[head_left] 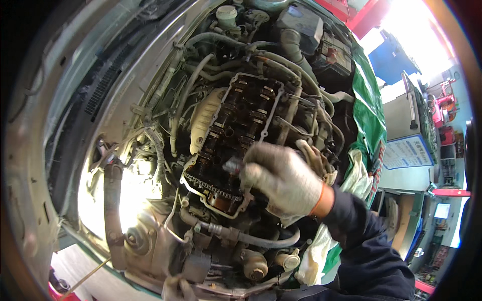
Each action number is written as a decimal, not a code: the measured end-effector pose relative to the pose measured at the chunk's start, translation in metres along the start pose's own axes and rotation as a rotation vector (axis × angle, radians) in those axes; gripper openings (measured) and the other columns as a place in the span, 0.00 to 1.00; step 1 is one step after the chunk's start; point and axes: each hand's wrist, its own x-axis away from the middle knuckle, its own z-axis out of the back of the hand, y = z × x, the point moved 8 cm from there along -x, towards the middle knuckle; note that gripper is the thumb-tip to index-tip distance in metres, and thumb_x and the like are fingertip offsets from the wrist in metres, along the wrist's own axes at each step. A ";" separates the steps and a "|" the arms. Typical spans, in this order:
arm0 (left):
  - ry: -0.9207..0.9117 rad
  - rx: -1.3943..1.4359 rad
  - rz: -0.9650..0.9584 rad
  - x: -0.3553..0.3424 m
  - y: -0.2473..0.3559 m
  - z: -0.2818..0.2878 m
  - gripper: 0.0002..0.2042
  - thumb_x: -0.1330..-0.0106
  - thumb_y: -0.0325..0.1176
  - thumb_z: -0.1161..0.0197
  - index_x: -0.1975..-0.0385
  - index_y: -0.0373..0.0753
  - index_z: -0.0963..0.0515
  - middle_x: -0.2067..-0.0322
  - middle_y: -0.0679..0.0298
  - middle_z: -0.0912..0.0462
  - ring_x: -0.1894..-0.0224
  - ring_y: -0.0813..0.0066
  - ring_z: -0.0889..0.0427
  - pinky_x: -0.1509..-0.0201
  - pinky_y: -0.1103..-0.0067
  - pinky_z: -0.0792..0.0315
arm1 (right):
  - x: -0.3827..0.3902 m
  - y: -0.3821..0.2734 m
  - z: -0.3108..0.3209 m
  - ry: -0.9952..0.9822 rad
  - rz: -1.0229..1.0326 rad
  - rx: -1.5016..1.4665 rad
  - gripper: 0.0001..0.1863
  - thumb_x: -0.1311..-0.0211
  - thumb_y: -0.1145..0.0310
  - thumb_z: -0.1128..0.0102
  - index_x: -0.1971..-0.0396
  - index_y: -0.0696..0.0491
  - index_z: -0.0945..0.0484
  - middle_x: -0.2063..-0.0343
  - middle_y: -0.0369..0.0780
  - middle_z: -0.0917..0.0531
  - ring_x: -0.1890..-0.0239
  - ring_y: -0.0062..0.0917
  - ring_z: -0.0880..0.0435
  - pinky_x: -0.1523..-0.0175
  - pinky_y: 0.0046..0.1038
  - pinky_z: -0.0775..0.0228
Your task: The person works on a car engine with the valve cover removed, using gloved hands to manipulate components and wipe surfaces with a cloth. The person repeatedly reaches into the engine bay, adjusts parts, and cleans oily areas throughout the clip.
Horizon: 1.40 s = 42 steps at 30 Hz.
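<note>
My right hand (281,183), in a light glove with an orange cuff, is closed over the lower part of the open engine top (238,118). At its fingertips is a small, blurred, clear object (232,165) that I cannot make out clearly. The timing chain (211,188) runs across the lower end of the exposed valve train, just left of the hand. My gloved left hand (178,288) is low at the front edge of the engine bay, fingers curled, what they hold hidden.
A bright light glares at lower left. Hoses (291,236) and a battery (334,55) surround the engine. A green cover (366,100) with pale cloths (354,170) lines the right side. Red equipment (442,105), a screen (442,210) and panels stand beyond.
</note>
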 end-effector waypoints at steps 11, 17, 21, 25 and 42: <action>-0.766 0.670 0.065 0.027 0.201 -0.119 0.41 0.34 0.20 0.47 0.18 0.28 0.50 0.34 0.49 0.24 0.34 0.65 0.22 0.31 0.73 0.27 | 0.172 0.026 -0.050 0.273 -0.139 -0.465 0.15 0.20 0.63 0.42 0.56 0.63 0.22 0.67 0.46 0.15 0.63 0.31 0.18 0.53 0.36 0.24; -1.071 0.490 0.116 0.052 0.219 -0.110 0.32 0.28 0.28 0.40 0.26 0.22 0.36 0.44 0.52 0.15 0.45 0.70 0.16 0.38 0.75 0.23 | 0.209 0.077 0.055 0.673 -0.094 -0.656 0.14 0.22 0.62 0.39 0.56 0.59 0.14 0.67 0.36 0.12 0.65 0.19 0.18 0.60 0.27 0.23; -0.890 0.620 0.124 0.008 0.212 -0.112 0.24 0.20 0.26 0.43 0.27 0.27 0.33 0.59 0.60 0.15 0.60 0.73 0.15 0.53 0.78 0.20 | 0.239 0.152 0.180 1.087 -0.183 -0.021 0.14 0.22 0.62 0.43 0.56 0.56 0.12 0.64 0.43 0.11 0.66 0.34 0.14 0.57 0.38 0.22; -0.434 0.175 -0.327 -0.111 0.206 -0.130 0.23 0.21 0.30 0.44 0.30 0.29 0.28 0.54 0.56 0.17 0.54 0.66 0.19 0.47 0.72 0.25 | 0.244 0.253 0.275 1.094 -0.529 0.426 0.27 0.20 0.49 0.48 0.60 0.59 0.12 0.64 0.54 0.11 0.60 0.51 0.11 0.49 0.50 0.21; -0.699 -0.074 -0.392 -0.375 0.128 -0.336 0.25 0.25 0.33 0.46 0.28 0.41 0.25 0.40 0.46 0.15 0.43 0.51 0.14 0.35 0.65 0.24 | 0.226 0.316 0.291 1.080 -1.097 0.897 0.38 0.30 0.35 0.53 0.52 0.58 0.12 0.53 0.59 0.12 0.47 0.58 0.13 0.41 0.55 0.24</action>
